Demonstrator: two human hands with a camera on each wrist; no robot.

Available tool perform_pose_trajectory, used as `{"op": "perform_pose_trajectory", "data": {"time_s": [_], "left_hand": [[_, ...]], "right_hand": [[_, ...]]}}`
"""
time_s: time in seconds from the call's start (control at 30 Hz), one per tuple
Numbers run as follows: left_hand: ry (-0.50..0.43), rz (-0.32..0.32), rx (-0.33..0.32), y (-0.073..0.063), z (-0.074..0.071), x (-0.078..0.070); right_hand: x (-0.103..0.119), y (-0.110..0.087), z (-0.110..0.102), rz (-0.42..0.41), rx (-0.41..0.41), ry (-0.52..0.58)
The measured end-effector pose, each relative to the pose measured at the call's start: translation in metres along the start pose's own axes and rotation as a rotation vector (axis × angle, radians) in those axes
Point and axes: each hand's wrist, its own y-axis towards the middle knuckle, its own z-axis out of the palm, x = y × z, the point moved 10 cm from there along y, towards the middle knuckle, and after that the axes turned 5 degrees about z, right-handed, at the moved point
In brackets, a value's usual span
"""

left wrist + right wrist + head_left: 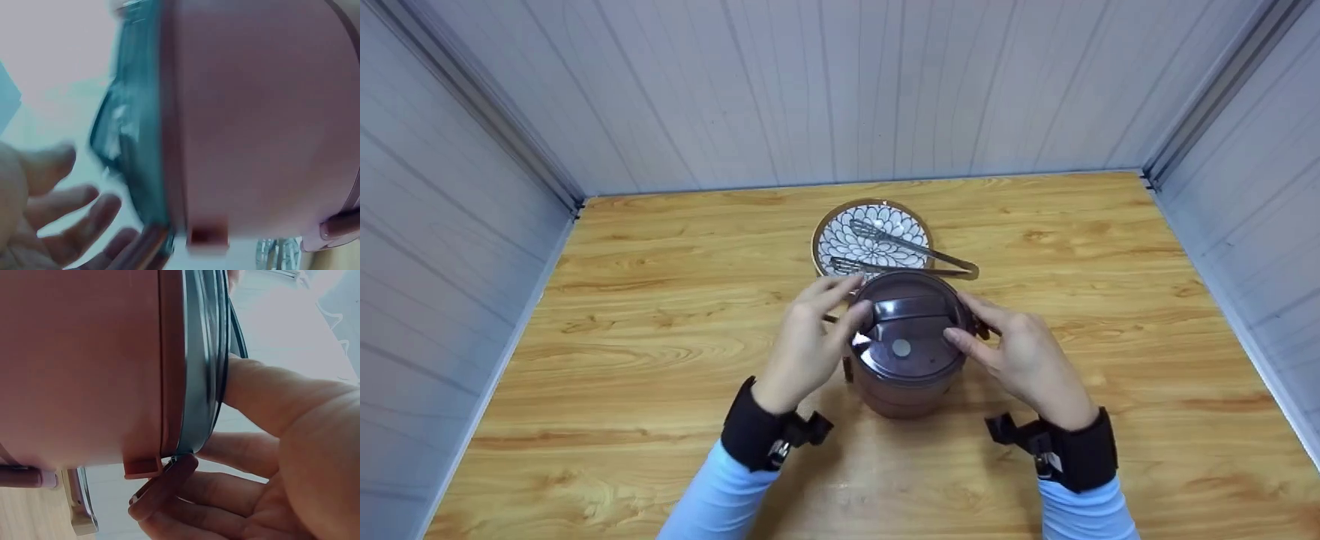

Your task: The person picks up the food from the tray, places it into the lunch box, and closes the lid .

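Observation:
A round pinkish-brown food container (904,405) stands upright on the table, with a dark translucent lid (904,360) on top that has a raised handle. My left hand (802,349) is at the lid's left edge, fingers spread. In the left wrist view its thumb is off the lid and fingertips reach the rim beside a small red-brown tab (208,236). At the other side, the thumb of my right hand (1031,360) presses on the lid. Its fingers curl behind a tilted side clip (163,486), which stands away from the container wall.
Behind the container lies a patterned plate (840,225) with a brown rim. Metal tongs (960,271) rest across it, their bent end over the plate's right edge. The wooden table (660,337) is bounded by pale panel walls (810,97) at the back and both sides.

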Motion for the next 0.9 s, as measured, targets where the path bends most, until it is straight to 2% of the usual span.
{"op": "perform_pose_trajectory", "data": {"time_s": [0.07, 0.13, 0.33, 0.5, 0.73, 0.9], "left_hand": [[-0.052, -0.037, -0.052, -0.007, -0.008, 0.007], [-0.069, -0.062, -0.06, -0.014, -0.009, 0.011], [-0.07, -0.136, -0.01, -0.029, 0.003, 0.015], [-0.074, -0.189, 0.017, -0.035, 0.015, 0.016], [-0.027, -0.184, -0.053, -0.037, 0.017, 0.014], [-0.069, -0.224, -0.094, -0.041, 0.019, 0.018]], "right_hand": [[-0.002, -0.001, -0.002, 0.014, -0.007, 0.0], [-0.004, -0.002, -0.003, 0.034, -0.01, -0.003], [-0.009, -0.003, -0.004, 0.083, -0.014, 0.0], [-0.013, -0.003, -0.002, 0.121, -0.011, 0.018], [-0.014, -0.002, -0.001, 0.136, 0.003, 0.029], [-0.012, 0.0, 0.002, 0.137, 0.018, 0.057]]}}
